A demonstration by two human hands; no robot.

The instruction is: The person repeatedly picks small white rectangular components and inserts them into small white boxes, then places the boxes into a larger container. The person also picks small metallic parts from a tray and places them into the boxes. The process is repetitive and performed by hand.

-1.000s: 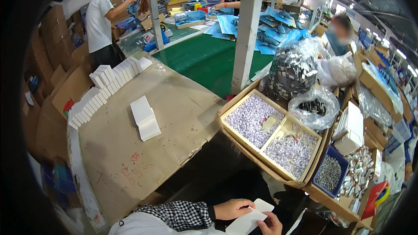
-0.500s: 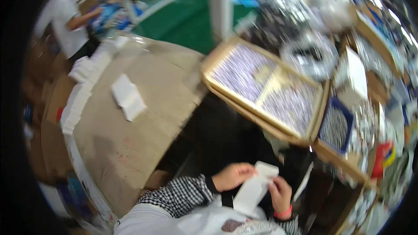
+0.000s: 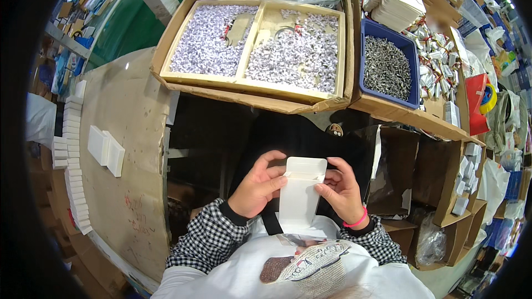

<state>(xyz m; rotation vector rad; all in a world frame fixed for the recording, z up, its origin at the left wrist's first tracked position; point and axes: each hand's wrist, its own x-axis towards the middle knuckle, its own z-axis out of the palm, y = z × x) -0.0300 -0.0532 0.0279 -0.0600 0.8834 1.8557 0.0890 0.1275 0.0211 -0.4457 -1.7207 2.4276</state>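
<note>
A small white cardboard box [image 3: 299,202] is held upright before my chest, its top flap raised. My left hand [image 3: 260,185] grips its left edge, thumb on the front face and the other fingers curled behind. On the opposite edge, my right hand [image 3: 342,191] has its thumb pressed near the top fold and its fingers round the back. A pink band circles the right wrist. Two white boxes [image 3: 106,150] lie side by side on the brown worktable [image 3: 130,127] to my left.
Small white boxes [image 3: 72,133] line the worktable's far left edge. Ahead, a divided wooden tray [image 3: 239,75] holds many small white pieces. Beside it are a blue bin [image 3: 386,95] of metal parts and stacked white cards [image 3: 396,3]. Open cardboard boxes [image 3: 438,180] stand at right.
The view has swung, bringing the trays straight ahead and the worktable farther left. The white box is now upright and squarely facing me, still between both hands.
</note>
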